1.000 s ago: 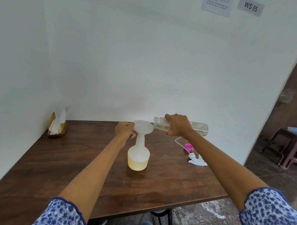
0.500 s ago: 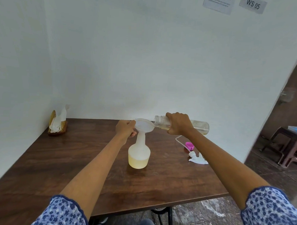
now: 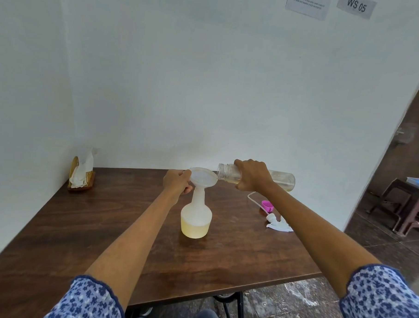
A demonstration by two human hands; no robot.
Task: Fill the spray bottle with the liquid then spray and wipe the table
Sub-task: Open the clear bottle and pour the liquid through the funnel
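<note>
A white translucent spray bottle [image 3: 196, 216] stands open on the brown table [image 3: 104, 238], its lower part holding pale yellow liquid. A white funnel [image 3: 203, 177] sits in its neck. My left hand [image 3: 177, 182] grips the funnel's rim. My right hand [image 3: 252, 175] holds a clear plastic bottle [image 3: 282, 180] lying almost level, its open mouth at the funnel's right edge, a little yellowish liquid left inside. The white spray head [image 3: 279, 223] with its thin tube lies on the table to the right.
A pink cap [image 3: 267, 205] lies beside the spray head. A wooden holder with white tissues [image 3: 81, 177] stands at the table's far left corner against the wall. White walls close the left and back. A low stool [image 3: 408, 206] stands on the floor at right.
The view has tilted up slightly. Both hands keep their grips and the clear bottle stays level at the funnel.
</note>
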